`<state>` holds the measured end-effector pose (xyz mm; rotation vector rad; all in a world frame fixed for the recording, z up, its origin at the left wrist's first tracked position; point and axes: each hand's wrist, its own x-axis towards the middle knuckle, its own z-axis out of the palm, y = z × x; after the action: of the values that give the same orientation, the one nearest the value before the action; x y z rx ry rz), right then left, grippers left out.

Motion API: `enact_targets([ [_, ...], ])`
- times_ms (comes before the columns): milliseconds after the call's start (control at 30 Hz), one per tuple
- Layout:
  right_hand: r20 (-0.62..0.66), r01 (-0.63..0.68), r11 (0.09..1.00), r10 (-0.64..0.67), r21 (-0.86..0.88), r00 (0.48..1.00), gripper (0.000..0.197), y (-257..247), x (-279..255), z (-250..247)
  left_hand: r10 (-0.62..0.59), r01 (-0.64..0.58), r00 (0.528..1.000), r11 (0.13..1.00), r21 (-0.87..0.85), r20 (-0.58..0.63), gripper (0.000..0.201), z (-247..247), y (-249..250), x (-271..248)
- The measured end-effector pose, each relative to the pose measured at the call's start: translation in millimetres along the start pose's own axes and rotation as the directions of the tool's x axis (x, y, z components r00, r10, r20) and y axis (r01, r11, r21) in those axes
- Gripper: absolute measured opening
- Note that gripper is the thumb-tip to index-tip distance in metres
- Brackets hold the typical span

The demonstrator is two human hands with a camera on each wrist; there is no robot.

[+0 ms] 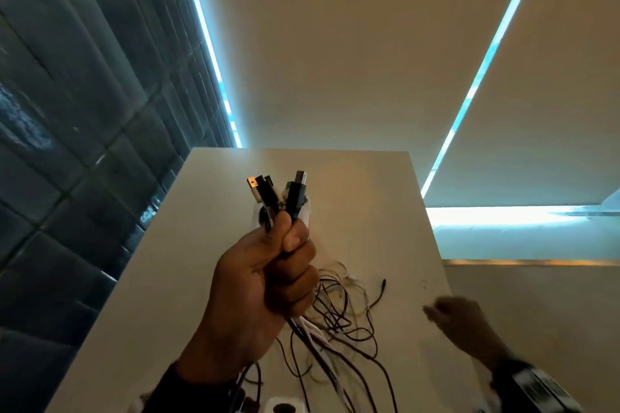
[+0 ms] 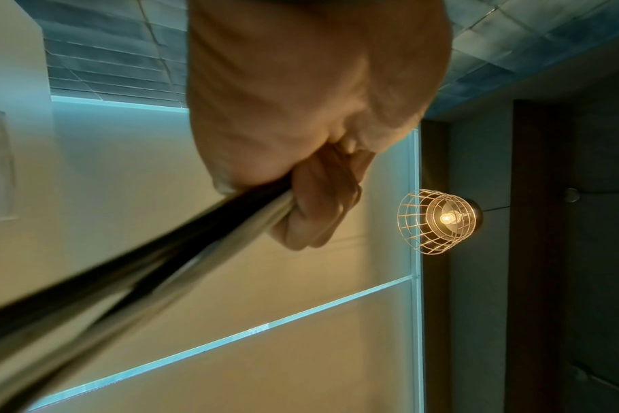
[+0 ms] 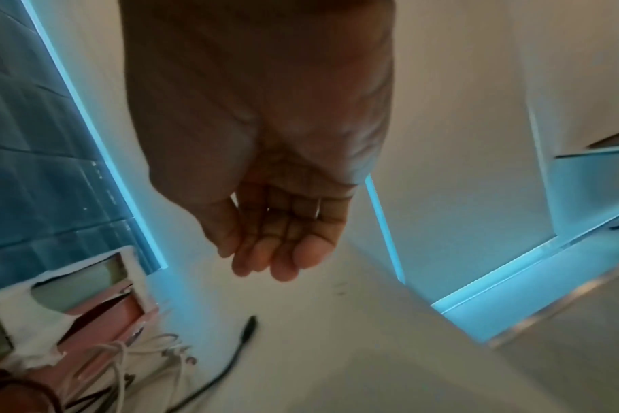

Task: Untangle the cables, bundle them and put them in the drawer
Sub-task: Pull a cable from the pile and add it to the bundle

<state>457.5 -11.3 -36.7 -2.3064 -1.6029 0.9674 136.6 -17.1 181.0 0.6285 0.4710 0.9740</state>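
My left hand (image 1: 268, 275) is raised above the white table (image 1: 385, 211) and grips a bunch of black and white cables. Their USB plug ends (image 1: 278, 193) stick up out of the fist. The rest of the cables (image 1: 339, 322) hang below the hand and spread in loose tangled loops on the table. In the left wrist view the fingers (image 2: 315, 206) are curled round the blurred cable bundle (image 2: 152, 268). My right hand (image 1: 459, 318) hovers over the table's right edge, blurred, holding nothing. Its fingers (image 3: 269, 246) are relaxed. One black cable end (image 3: 248, 331) lies loose on the table below it.
A white object with a dark hole (image 1: 283, 406) sits at the table's near edge. A white and pink box (image 3: 89, 296) stands at the left in the right wrist view. Dark tiled wall (image 1: 67, 144) on the left, pale blinds behind. A caged lamp (image 2: 438, 220) hangs nearby.
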Motion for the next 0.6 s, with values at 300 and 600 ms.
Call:
enact_targets([
  [300,0.105,0.076,0.988,-0.062,-0.134,0.992,0.029,-89.6,95.6,60.6,0.032,-0.029,0.996,0.999,0.028,-0.083,0.030,-4.3,6.7,3.1],
  [600,0.132,-0.025,0.998,0.016,0.064,0.991,0.022,-79.6,99.5,86.9,0.073,-0.072,0.991,0.997,0.013,-0.110,0.028,-18.8,8.3,7.0],
])
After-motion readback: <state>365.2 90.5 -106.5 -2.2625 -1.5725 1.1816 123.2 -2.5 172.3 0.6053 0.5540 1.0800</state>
